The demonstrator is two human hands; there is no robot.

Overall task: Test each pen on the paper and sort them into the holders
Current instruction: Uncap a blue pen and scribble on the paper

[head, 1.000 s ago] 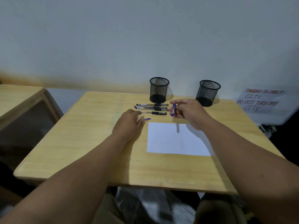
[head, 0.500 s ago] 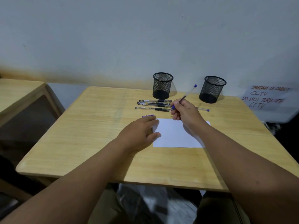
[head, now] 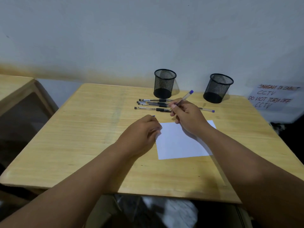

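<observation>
Since half a second earlier I saw little change: the right hand (head: pixel 187 117) still gripped the blue pen (head: pixel 185 97) above the white paper (head: pixel 181 142), the left hand (head: pixel 139 135) curled around a blue cap (head: pixel 153 116) at the paper's left edge. Beyond the paper lay the black pens (head: pixel 153 104) and two round mesh holders (head: pixel 165 83) on the pale grainy wooden table (head: pixel 82 129), against a plain wall (head: pixel 115 38).

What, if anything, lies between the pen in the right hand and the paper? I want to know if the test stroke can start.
Nothing visible does. The right hand holds the blue pen tilted just beyond the paper; the sheet's middle is bare, with only the left hand at its left edge.
</observation>
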